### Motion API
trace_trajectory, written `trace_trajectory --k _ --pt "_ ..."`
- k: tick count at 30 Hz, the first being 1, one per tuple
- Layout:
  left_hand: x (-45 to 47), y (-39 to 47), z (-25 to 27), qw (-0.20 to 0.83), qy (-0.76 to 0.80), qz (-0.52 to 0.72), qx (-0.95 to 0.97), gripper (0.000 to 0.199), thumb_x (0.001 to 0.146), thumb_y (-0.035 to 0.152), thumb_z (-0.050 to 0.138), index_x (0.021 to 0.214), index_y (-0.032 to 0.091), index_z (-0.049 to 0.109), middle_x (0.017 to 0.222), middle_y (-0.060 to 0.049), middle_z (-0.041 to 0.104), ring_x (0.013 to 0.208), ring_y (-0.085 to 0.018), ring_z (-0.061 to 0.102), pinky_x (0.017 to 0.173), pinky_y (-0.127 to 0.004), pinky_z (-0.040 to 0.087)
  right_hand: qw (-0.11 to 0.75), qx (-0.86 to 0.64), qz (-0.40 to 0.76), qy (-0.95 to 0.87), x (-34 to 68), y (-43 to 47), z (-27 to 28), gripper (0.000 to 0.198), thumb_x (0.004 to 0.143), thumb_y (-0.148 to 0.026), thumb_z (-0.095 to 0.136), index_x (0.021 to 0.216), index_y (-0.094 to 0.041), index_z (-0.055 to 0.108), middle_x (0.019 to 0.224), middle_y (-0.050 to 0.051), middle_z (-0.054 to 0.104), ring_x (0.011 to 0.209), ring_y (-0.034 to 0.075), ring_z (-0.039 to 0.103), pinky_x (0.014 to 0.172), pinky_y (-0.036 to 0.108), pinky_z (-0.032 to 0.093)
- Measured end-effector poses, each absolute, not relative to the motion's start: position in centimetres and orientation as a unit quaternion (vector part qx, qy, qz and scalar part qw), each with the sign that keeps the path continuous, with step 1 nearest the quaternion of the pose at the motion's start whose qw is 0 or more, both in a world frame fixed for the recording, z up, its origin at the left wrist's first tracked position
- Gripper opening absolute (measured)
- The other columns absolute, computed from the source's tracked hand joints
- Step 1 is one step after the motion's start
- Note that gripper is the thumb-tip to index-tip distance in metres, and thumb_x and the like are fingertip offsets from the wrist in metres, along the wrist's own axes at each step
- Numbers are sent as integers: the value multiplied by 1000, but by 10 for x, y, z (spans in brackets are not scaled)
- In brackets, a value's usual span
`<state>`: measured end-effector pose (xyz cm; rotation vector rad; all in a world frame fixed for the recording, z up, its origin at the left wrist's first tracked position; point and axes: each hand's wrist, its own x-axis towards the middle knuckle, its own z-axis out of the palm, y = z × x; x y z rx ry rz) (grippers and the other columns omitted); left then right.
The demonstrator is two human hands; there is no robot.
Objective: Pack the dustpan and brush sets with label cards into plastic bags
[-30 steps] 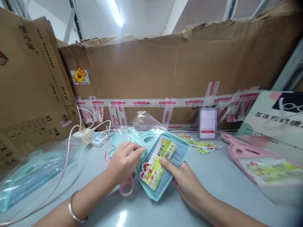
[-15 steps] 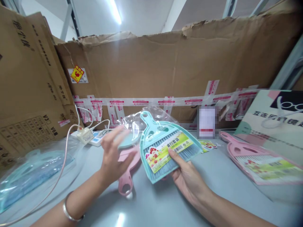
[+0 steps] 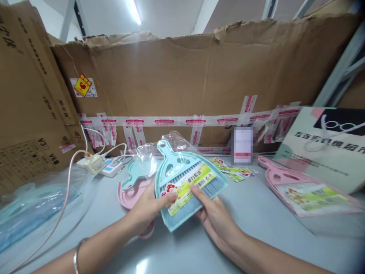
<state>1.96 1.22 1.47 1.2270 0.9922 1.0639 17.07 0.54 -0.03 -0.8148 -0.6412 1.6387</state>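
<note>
A mint-green dustpan (image 3: 175, 158) with its matching brush (image 3: 182, 211) nested in it is held up in front of me, handle pointing away. Across the brush lies a yellow-green printed label card (image 3: 184, 190). My left hand (image 3: 152, 203) grips the dustpan's left side, thumb on the card. On the right side, my right hand (image 3: 212, 209) grips it too, thumb on the card and fingers underneath. Behind my left hand lie a pink dustpan (image 3: 128, 196) and another mint-green piece (image 3: 135, 171), both partly hidden.
Several label cards (image 3: 235, 173) lie behind the dustpan. To the right are a bagged pink dustpan set (image 3: 281, 177) and a white printed bag (image 3: 322, 152). Left are a bagged mint-green set (image 3: 37, 205), a cable and a power strip (image 3: 114, 167). A cardboard box (image 3: 159, 80) walls the back.
My left hand has come in from the left and taken hold of the dustpan's left side. The dustpan has shifted slightly left and down in view. More label cards now show behind it.
</note>
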Motion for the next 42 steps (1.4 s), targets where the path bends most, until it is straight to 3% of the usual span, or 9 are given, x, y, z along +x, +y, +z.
trace_trajectory --k 2,6,10,14,21,27,33,42 --pt "11 17 18 585 431 445 524 48 67 30 71 108 18 48 105 -10 65 96 -25 61 78 -34 52 581 -370 657 -307 177 13 0 40 69 -37 68 101 -19 53 90 5 68 73 18 64 47 22 46" --pt "-3 24 25 585 449 429 523 46 64 28 72 104 18 51 97 -9 68 92 -25 63 74 -32 53 599 -412 602 -332 196 31 9 41 63 -30 73 98 -18 56 88 1 67 76 14 61 63 22 48" --pt "-8 26 27 586 463 417 519 40 63 28 73 97 17 54 88 -7 70 82 -22 66 67 -28 53 477 -345 714 -380 212 42 19 39 63 -23 72 98 -13 59 86 6 68 72 16 62 63 25 49" --pt "-6 26 25 621 469 395 488 40 63 25 72 97 17 54 84 -6 70 68 -19 67 64 -28 54 410 -315 760 -393 212 41 18 37 64 -20 69 99 -11 59 83 10 68 66 21 64 53 33 52" --pt "-2 29 28 662 527 371 382 35 67 26 67 98 12 56 71 -8 70 63 -20 67 57 -27 54 420 -400 739 -342 199 37 7 28 70 -16 60 97 -9 57 70 8 68 49 18 61 40 33 52" --pt "-9 34 29 651 519 399 385 33 70 35 67 96 18 57 82 -4 70 75 -17 67 64 -25 54 410 -383 765 -317 201 41 7 23 77 -10 51 99 -4 56 71 10 69 55 17 63 47 28 53" --pt "-26 41 32 740 369 342 447 40 66 4 66 105 12 58 106 -10 65 100 -19 61 93 -26 44 412 -386 779 -274 209 48 8 26 79 -8 51 104 -3 55 84 12 69 69 15 66 62 23 55" --pt "-32 50 24 733 371 358 444 35 70 5 65 105 8 61 107 -12 65 101 -18 61 87 -19 48 473 -340 787 -202 215 55 19 34 88 -14 31 113 -3 50 90 16 68 84 20 66 78 33 54"
